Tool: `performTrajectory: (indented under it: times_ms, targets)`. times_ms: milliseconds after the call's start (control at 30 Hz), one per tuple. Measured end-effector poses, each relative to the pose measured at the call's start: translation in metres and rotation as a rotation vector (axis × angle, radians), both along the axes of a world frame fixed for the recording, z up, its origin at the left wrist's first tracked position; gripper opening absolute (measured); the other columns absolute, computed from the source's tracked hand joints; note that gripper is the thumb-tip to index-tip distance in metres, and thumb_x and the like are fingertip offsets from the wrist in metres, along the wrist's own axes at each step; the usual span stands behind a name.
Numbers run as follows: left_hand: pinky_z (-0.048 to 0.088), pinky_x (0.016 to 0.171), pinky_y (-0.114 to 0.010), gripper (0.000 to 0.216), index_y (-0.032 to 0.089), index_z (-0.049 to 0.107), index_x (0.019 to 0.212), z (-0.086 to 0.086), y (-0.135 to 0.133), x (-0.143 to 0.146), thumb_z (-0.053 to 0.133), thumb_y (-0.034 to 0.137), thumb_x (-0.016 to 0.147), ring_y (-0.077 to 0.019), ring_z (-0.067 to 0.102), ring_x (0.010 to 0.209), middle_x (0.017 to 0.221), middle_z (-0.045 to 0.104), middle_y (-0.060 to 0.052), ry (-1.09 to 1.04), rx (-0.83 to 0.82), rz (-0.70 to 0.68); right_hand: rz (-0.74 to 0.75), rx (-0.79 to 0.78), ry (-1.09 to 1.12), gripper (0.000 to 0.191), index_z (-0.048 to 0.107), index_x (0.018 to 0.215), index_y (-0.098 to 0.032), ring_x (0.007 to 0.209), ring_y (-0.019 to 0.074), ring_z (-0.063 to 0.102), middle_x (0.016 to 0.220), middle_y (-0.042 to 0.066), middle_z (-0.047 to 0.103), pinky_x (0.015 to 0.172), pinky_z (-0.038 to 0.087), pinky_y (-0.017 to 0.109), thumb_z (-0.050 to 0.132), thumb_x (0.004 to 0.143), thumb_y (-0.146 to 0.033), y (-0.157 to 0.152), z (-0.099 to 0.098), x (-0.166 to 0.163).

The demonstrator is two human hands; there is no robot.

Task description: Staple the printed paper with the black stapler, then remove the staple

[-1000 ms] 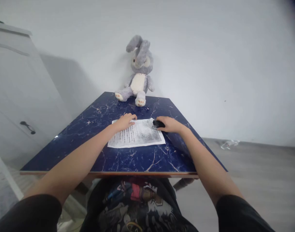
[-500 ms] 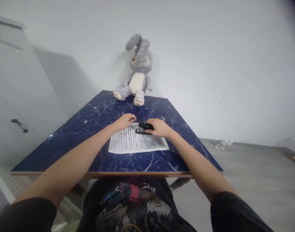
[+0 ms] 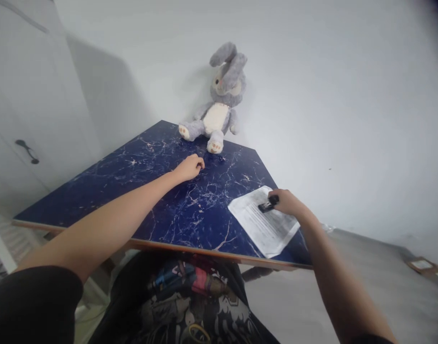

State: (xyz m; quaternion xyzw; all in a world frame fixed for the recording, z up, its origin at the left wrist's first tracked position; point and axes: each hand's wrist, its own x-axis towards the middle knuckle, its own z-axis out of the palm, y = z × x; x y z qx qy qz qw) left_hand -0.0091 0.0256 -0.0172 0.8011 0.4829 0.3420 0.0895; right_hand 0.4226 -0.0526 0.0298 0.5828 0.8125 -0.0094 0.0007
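My right hand (image 3: 289, 202) is closed around a small black stapler (image 3: 268, 205) that rests on a printed sheet of paper (image 3: 264, 221). The sheet lies near the right front corner of the dark blue marbled table (image 3: 161, 191), slightly over its edge. My left hand (image 3: 190, 167) lies on the bare tabletop near the middle, fingers curled loosely with nothing visible in them. It is well apart from the paper.
A grey plush rabbit (image 3: 221, 102) sits at the table's far edge against the white wall. A white cabinet with a black handle (image 3: 27, 151) stands to the left. A small flat object (image 3: 421, 264) lies on the grey floor at right.
The paper and stapler have slid from the table's middle to its right front corner under my right hand. My left hand has come off the sheet. The view has swung left.
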Motion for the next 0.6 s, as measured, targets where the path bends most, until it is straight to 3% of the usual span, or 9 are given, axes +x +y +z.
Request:
performTrajectory:
  times_ms: [100, 233, 400, 600]
  targets:
    - [0.051, 0.087, -0.034, 0.026, 0.019, 0.077, 0.089, -0.001, -0.001, 0.000, 0.055, 0.006, 0.084, -0.0186, 0.062, 0.079, 0.099, 0.061, -0.007, 0.000, -0.014, -0.013, 0.051, -0.054, 0.027, 0.027, 0.069, 0.082, -0.021, 0.082, 0.0228, 0.067, 0.085, 0.004, 0.074, 0.079, 0.049, 0.031, 0.056, 0.062, -0.009, 0.041, 0.001, 0.033]
    - [0.051, 0.091, -0.035, 0.025, 0.019, 0.074, 0.091, 0.003, -0.006, 0.003, 0.053, 0.006, 0.087, -0.0195, 0.061, 0.083, 0.096, 0.060, -0.007, -0.016, -0.002, -0.006, 0.371, -0.185, 0.147, 0.015, 0.068, 0.078, -0.021, 0.102, 0.0246, 0.067, 0.109, 0.009, 0.074, 0.096, 0.050, 0.036, 0.058, 0.067, -0.017, 0.101, 0.014, 0.027]
    - [0.050, 0.098, -0.037, 0.028, 0.019, 0.068, 0.101, 0.016, -0.010, 0.000, 0.043, 0.009, 0.095, -0.0213, 0.061, 0.094, 0.103, 0.059, -0.008, -0.175, 0.137, 0.070, 0.558, -0.306, 0.098, 0.017, 0.068, 0.076, -0.020, 0.091, 0.0227, 0.064, 0.097, 0.008, 0.073, 0.094, 0.050, 0.037, 0.060, 0.065, -0.011, 0.148, 0.024, -0.064]
    - [0.049, 0.105, -0.037, 0.035, 0.020, 0.064, 0.097, 0.025, -0.007, -0.022, 0.038, -0.001, 0.087, -0.0226, 0.061, 0.107, 0.110, 0.059, -0.009, -0.356, 0.241, 0.311, 0.738, -0.252, 0.119, 0.028, 0.070, 0.085, -0.017, 0.090, 0.0187, 0.061, 0.099, 0.004, 0.072, 0.090, 0.049, 0.031, 0.057, 0.062, -0.007, 0.168, 0.017, -0.201]
